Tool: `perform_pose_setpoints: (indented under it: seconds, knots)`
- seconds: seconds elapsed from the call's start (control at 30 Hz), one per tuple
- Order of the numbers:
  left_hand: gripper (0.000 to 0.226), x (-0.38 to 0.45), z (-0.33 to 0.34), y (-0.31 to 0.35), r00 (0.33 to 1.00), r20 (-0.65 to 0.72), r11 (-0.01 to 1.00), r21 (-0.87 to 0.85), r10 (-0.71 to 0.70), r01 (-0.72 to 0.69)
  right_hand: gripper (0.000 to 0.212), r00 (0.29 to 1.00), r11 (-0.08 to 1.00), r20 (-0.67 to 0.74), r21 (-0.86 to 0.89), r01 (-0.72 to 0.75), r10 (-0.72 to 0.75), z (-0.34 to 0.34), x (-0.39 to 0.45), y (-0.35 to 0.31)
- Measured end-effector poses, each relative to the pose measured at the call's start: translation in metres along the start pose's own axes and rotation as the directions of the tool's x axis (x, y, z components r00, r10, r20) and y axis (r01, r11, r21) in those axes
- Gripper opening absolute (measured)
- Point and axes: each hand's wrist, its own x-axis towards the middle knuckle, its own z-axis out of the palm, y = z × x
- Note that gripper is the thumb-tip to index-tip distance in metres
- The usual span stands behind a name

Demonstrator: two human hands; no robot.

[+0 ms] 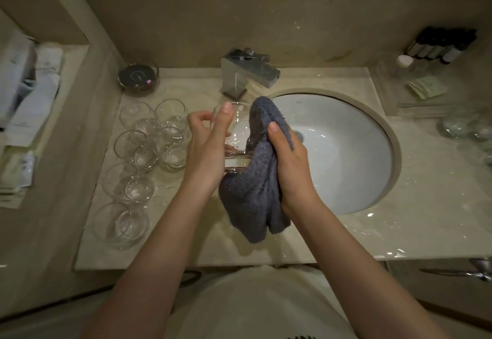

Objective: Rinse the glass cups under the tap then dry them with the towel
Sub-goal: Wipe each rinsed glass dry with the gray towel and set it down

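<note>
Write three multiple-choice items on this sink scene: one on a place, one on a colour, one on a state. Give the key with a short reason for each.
1. Where do the spare glass cups stand?
A. On the counter left of the basin
B. Inside the basin
C. On top of the tap

2. What colour is the towel?
A. White
B. Grey-blue
C. Red

3. What is the left hand doing?
A. Resting flat on the counter
B. Turning the tap handle
C. Holding a glass cup against the towel

Key:
1 A, they cluster on the counter to the left of the white basin.
2 B, the cloth gripped by the right hand is grey-blue.
3 C, its fingers wrap the clear cup below the tap.
</note>
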Motion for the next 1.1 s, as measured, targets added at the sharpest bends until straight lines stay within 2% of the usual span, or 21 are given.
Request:
perform_pose_setpoints:
  seconds: [0.1,0.2,0.27,0.33,0.4,0.5,0.6,0.7,0.77,0.83,0.93,1.1]
  knots:
    - [0.051,-0.005,-0.002,0.003,0.996,-0.064,0.99,0.131,0.058,-0.049,0.032,1.0,1.0,-0.012,-0.01,-0.016,0.016,0.0,-0.002,0.005]
    - [0.082,-0.006,-0.002,0.005,0.999,-0.025,0.99,0.132,0.047,-0.043,0.033,1.0,1.0,-0.02,0.013,-0.018,0.018,0.002,-0.003,0.004]
    - [0.084,-0.003,-0.003,0.005,0.999,0.037,1.0,-0.01,-0.019,0.02,0.026,0.999,0.999,-0.02,0.045,-0.025,0.026,0.0,-0.001,0.003]
    - [0.077,-0.001,-0.006,0.003,0.979,0.168,0.966,-0.212,-0.112,0.147,0.022,0.998,0.994,-0.011,0.092,-0.06,0.061,-0.002,0.001,0.002]
    - [0.064,0.002,-0.007,0.0,0.956,0.254,0.94,-0.266,-0.147,0.215,0.027,0.996,0.991,-0.014,0.107,-0.085,0.087,-0.002,0.002,0.005]
    - [0.071,0.004,-0.007,-0.006,0.952,0.249,0.973,-0.1,-0.178,0.208,0.033,0.995,0.993,-0.045,0.085,-0.086,0.09,-0.004,0.0,0.007]
    - [0.068,0.001,-0.007,-0.006,0.971,0.164,0.979,-0.073,-0.175,0.189,0.032,0.996,0.997,-0.055,0.05,-0.061,0.063,-0.006,-0.005,0.007]
    - [0.08,-0.002,-0.007,-0.005,0.992,0.121,0.999,0.022,-0.038,0.035,0.028,0.998,1.0,-0.059,-0.025,-0.017,0.016,-0.006,-0.006,0.006]
    - [0.078,-0.003,-0.006,-0.002,0.994,0.111,0.997,0.067,0.024,-0.032,0.031,0.999,0.999,-0.054,-0.033,-0.009,0.007,-0.005,-0.006,0.005]
    - [0.07,-0.002,-0.005,-0.001,0.992,0.125,0.999,-0.025,-0.018,0.021,0.039,0.998,1.0,-0.054,0.0,-0.022,0.022,-0.005,-0.005,0.005]
    - [0.067,0.0,-0.003,-0.005,0.959,0.237,0.941,-0.259,-0.158,0.219,0.037,0.997,0.995,-0.044,0.07,-0.065,0.068,-0.005,-0.003,0.005]
    - [0.058,0.006,-0.007,-0.013,0.892,0.393,0.918,-0.224,-0.223,0.328,0.023,0.998,0.999,-0.03,-0.004,-0.049,0.049,-0.015,-0.002,0.004]
